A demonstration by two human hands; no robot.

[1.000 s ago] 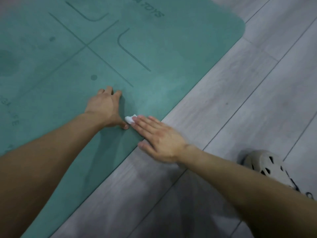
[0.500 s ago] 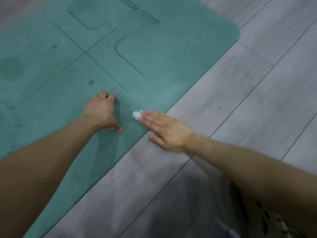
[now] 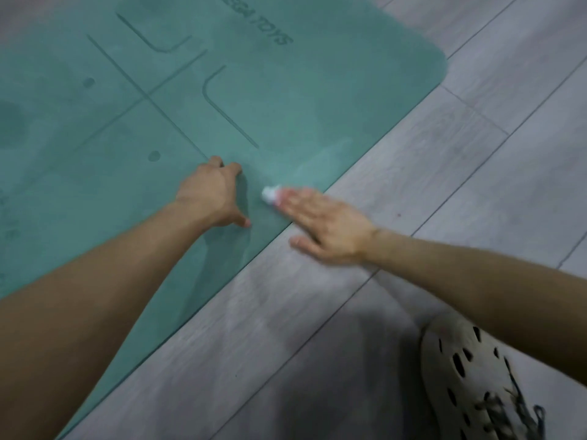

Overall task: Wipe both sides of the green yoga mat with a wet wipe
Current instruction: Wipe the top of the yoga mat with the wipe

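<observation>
The green yoga mat (image 3: 286, 100) lies flat on the floor, with dark alignment lines and lettering on its upper face. My left hand (image 3: 209, 195) rests on the mat near its right edge, fingertips and thumb braced against it. Just to its right, my right hand (image 3: 324, 223) lies flat with straight fingers and presses a small white wet wipe (image 3: 270, 194) onto the mat beside the edge. Only the wipe's tip shows past the fingertips. A paler damp streak (image 3: 320, 160) lies on the mat beyond the wipe.
Grey wood-plank floor (image 3: 444, 173) runs along the mat's right side. A beige perforated clog (image 3: 470, 376) sits on the floor at the lower right, under my right forearm.
My right hand has slid the wipe away from my left thumb, up along the mat's edge. The left hand stays planted. The view has shifted and the clog shows again.
</observation>
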